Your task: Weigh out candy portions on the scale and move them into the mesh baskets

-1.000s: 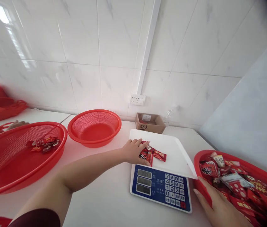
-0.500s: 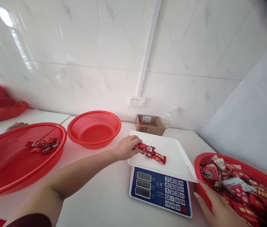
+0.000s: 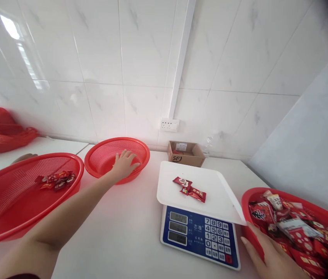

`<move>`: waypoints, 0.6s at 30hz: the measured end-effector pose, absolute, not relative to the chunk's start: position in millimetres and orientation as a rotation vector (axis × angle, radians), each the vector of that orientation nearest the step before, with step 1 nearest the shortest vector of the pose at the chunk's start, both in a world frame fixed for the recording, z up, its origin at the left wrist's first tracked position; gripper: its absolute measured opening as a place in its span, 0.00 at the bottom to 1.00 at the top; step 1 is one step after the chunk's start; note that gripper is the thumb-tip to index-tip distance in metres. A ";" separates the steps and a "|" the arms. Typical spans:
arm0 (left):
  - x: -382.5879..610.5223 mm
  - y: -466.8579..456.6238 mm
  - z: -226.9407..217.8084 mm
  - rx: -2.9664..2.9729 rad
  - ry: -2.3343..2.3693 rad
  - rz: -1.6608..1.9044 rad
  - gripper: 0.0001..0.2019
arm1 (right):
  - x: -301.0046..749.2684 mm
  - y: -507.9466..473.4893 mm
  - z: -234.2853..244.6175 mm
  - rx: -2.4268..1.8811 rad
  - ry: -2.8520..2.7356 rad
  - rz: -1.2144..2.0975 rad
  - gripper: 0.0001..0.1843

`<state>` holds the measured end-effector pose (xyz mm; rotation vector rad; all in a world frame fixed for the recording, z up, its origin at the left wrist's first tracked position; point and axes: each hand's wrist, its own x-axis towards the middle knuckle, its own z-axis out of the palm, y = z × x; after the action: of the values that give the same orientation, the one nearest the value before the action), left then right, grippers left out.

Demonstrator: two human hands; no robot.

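Note:
My left hand [image 3: 124,162] reaches over the small round red basket [image 3: 142,146], fingers spread, with nothing visible in it. A few red candy packets [image 3: 189,188] lie on the white tray [image 3: 213,197] of the blue digital scale [image 3: 200,234]. At the lower right my right hand [image 3: 268,255] lies with stretched fingers against the outer wall of a red basket [image 3: 249,195] heaped with wrapped candies [image 3: 291,224].
A large red mesh basket [image 3: 7,205] at the left holds a few packets [image 3: 55,180]. An open cardboard box [image 3: 185,153] stands by the tiled wall under a wall socket [image 3: 169,124]. Red plastic bags [image 3: 1,131] lie at the far left.
My left hand left the packets on the scale tray and moved left over the small red basket. Fewer packets lie on the tray. My right hand has stayed by the right basket.

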<state>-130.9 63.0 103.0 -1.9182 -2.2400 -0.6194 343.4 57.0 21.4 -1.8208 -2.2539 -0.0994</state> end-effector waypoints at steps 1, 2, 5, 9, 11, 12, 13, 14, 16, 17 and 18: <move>-120.5 63.8 101.2 -1.977 -2.204 -0.596 0.16 | 343.4 57.6 21.0 -1.830 -2.252 -0.085 0.30; -107.4 65.4 99.7 -2.054 -2.153 -0.572 0.18 | 343.2 58.0 20.7 -1.842 -2.251 -0.069 0.31; -59.7 74.4 95.5 -2.360 -1.930 -0.473 0.24 | 342.0 57.1 20.9 -1.876 -2.237 -0.031 0.32; 1.2 94.1 86.8 -2.715 -1.587 -0.307 0.31 | 337.9 52.6 24.9 -1.926 -2.199 0.003 0.34; 24.3 104.9 81.8 -2.804 -1.459 -0.251 0.33 | 335.2 50.1 28.9 -1.950 -2.192 0.016 0.34; 33.8 110.0 79.6 -2.829 -1.412 -0.228 0.32 | 333.9 48.9 31.3 -1.956 -2.196 0.015 0.34; 41.8 114.8 77.7 -2.842 -1.379 -0.209 0.31 | 332.6 47.8 33.8 -1.954 -2.205 0.007 0.34; 48.6 119.3 76.1 -2.842 -1.359 -0.193 0.30 | 331.4 46.7 36.1 -1.942 -2.220 -0.008 0.34; 58.5 127.1 73.8 -2.811 -1.358 -0.176 0.27 | 329.6 45.1 39.9 -1.901 -2.247 -0.051 0.34; 61.9 130.3 72.9 -2.787 -1.369 -0.174 0.27 | 329.1 44.8 41.1 -1.883 -2.251 -0.075 0.34; 64.3 132.9 72.0 -2.762 -1.384 -0.175 0.26 | 328.9 44.7 41.7 -1.869 -2.255 -0.090 0.33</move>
<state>64.3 132.9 72.0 -2.7622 -1.3837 -0.1749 328.9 44.7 41.7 -1.8688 -2.2548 -0.0902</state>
